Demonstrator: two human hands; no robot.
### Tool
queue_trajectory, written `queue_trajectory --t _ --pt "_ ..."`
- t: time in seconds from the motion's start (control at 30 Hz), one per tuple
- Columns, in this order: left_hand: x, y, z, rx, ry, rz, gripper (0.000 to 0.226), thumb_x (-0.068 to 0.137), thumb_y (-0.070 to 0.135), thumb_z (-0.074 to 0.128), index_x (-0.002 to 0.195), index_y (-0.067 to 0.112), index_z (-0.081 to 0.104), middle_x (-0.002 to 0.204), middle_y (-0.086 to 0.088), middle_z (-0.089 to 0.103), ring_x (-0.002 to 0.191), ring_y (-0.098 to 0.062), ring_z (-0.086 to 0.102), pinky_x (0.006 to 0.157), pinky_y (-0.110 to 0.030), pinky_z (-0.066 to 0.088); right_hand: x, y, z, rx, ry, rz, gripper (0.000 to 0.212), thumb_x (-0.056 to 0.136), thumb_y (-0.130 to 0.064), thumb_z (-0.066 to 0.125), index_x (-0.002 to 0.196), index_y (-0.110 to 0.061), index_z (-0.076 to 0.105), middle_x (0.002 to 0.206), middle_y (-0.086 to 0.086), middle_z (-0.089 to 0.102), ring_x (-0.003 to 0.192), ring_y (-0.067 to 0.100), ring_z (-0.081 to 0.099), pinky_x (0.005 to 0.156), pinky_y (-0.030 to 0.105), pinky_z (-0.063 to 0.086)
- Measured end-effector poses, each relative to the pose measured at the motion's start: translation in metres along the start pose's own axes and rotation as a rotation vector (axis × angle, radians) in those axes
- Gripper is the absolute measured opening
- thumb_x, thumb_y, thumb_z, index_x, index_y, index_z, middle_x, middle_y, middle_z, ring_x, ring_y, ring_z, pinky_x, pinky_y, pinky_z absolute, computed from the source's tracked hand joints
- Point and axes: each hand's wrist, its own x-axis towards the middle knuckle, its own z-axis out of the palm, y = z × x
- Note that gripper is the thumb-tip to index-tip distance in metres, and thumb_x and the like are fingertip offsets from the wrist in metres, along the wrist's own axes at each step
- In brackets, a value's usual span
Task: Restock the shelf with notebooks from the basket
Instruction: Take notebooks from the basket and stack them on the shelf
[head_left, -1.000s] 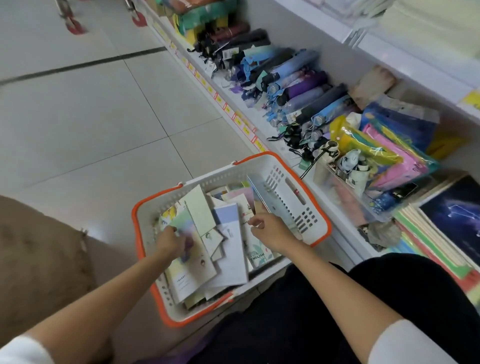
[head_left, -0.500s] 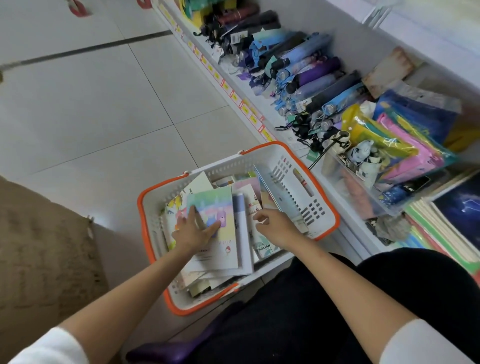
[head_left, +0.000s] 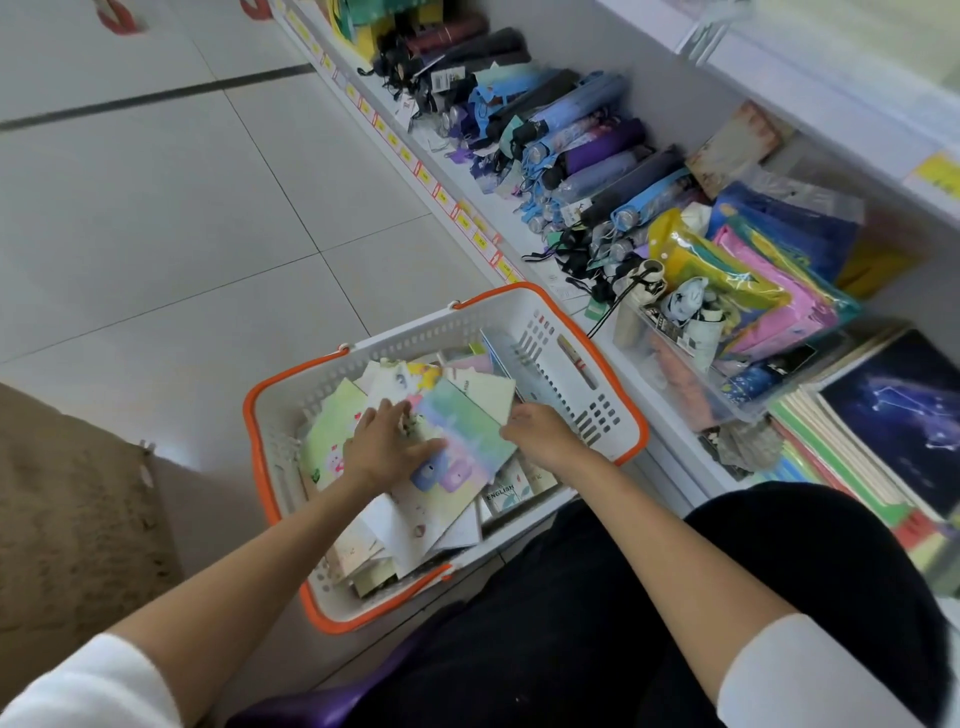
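Note:
A white basket with an orange rim (head_left: 550, 312) stands on the floor by the bottom shelf, full of several loose notebooks. On top lies a pastel rainbow notebook (head_left: 470, 436) with small cartoon figures. My left hand (head_left: 387, 441) lies flat on this notebook's left part, fingers spread. My right hand (head_left: 540, 434) holds the notebook's right edge, fingers curled under it. A notebook marked ENGLISH (head_left: 506, 491) shows beneath. On the shelf at the right lies a stack of notebooks (head_left: 852, 457), the top one dark blue with a constellation (head_left: 904, 410).
The bottom shelf (head_left: 597, 338) carries a row of folded umbrellas (head_left: 571, 140) and a clear bin of colourful pouches (head_left: 748, 306). Price tags line its front edge. Tiled floor lies to the left, a brown mat (head_left: 67, 504) beside the basket. My dark-clothed knee is below right.
The rainbow notebook has shifted right and turned, now lying across the pile. My left hand moved with it; my right hand has come onto its right edge.

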Motion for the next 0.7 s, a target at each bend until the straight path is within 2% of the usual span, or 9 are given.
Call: queue_trajectory --t 0.07,0.17,0.3,0.37,0.43,0.5,0.6,0.63,0.7 --pt "0.006 0.014 -0.003 0.112 -0.018 0.003 0.061 0.070 0.063 0.063 0.122 0.033 0.051 0.111 0.006 0.049 0.117 -0.021 0.044 0.089 -0.043 0.043 -0.002 0.002 0.002 -0.018 -0.028 0.049 0.040 0.088 -0.009 0.060 0.125 0.002 0.049 0.119 0.017 0.058 0.115 0.031 0.056 0.097 0.043 0.047" --pt "0.009 0.021 -0.005 0.104 0.014 -0.083 0.057 0.061 0.056 0.069 0.112 0.038 0.055 0.117 0.007 0.051 0.120 -0.023 0.044 0.090 -0.043 0.043 -0.004 0.007 0.002 -0.041 -0.060 0.070 0.047 0.085 0.002 0.063 0.130 0.000 0.048 0.132 0.016 0.055 0.123 0.030 0.052 0.096 0.034 0.045" --pt "0.011 0.020 -0.012 0.082 0.002 -0.317 0.090 0.052 0.063 0.078 0.125 0.028 0.039 0.130 -0.009 0.037 0.128 -0.030 0.033 0.100 -0.044 0.038 -0.005 0.009 -0.001 -0.056 -0.092 0.082 0.052 0.088 0.001 0.062 0.136 0.000 0.042 0.137 0.015 0.050 0.125 0.029 0.049 0.087 0.027 0.042" --pt "0.013 0.017 -0.019 0.113 -0.052 -0.384 0.109 0.051 0.067 0.079 0.136 0.024 0.026 0.130 -0.014 0.038 0.127 -0.033 0.036 0.101 -0.045 0.037 -0.005 0.008 0.002 -0.032 -0.126 0.089 0.048 0.085 0.002 0.064 0.130 -0.002 0.047 0.135 0.013 0.054 0.119 0.028 0.055 0.084 0.030 0.046" --pt "0.015 0.011 -0.024 0.053 -0.034 -0.406 0.115 0.052 0.063 0.082 0.140 0.020 0.022 0.130 -0.015 0.040 0.126 -0.033 0.041 0.100 -0.044 0.038 -0.001 0.011 0.007 -0.036 -0.138 0.089 0.049 0.082 0.001 0.068 0.126 -0.004 0.050 0.133 0.011 0.055 0.114 0.025 0.057 0.086 0.035 0.050" --pt "0.018 0.006 -0.029 -0.095 0.022 -0.366 0.100 0.054 0.055 0.086 0.131 0.012 0.038 0.120 -0.013 0.052 0.115 -0.031 0.053 0.091 -0.040 0.045 0.001 0.012 0.011 -0.039 -0.137 0.088 0.055 0.081 -0.004 0.071 0.131 -0.005 0.048 0.133 0.008 0.053 0.111 0.023 0.056 0.086 0.034 0.049" --pt "0.022 0.005 -0.042 -0.261 0.021 -0.286 0.051 0.068 0.047 0.081 0.095 0.009 0.062 0.090 -0.008 0.065 0.088 -0.028 0.063 0.075 -0.034 0.049 0.004 0.012 0.013 0.052 -0.114 0.101 0.066 0.082 -0.010 0.073 0.139 -0.002 0.042 0.137 0.010 0.050 0.117 0.025 0.054 0.090 0.033 0.048" --pt "0.025 0.005 -0.046 -0.341 0.014 -0.276 0.041 0.074 0.044 0.077 0.091 0.009 0.065 0.089 -0.008 0.067 0.085 -0.029 0.064 0.075 -0.034 0.050 0.004 0.011 0.012 0.084 -0.099 0.092 0.063 0.083 -0.010 0.072 0.138 -0.002 0.043 0.136 0.011 0.052 0.117 0.025 0.055 0.091 0.034 0.049" --pt "0.027 0.008 -0.054 -0.563 -0.011 -0.250 0.029 0.083 0.036 0.071 0.098 0.011 0.069 0.098 -0.010 0.071 0.090 -0.029 0.067 0.082 -0.038 0.054 0.005 0.011 0.009 0.133 -0.072 0.072 0.049 0.085 -0.010 0.069 0.130 -0.004 0.052 0.130 0.009 0.058 0.113 0.024 0.058 0.092 0.037 0.051"
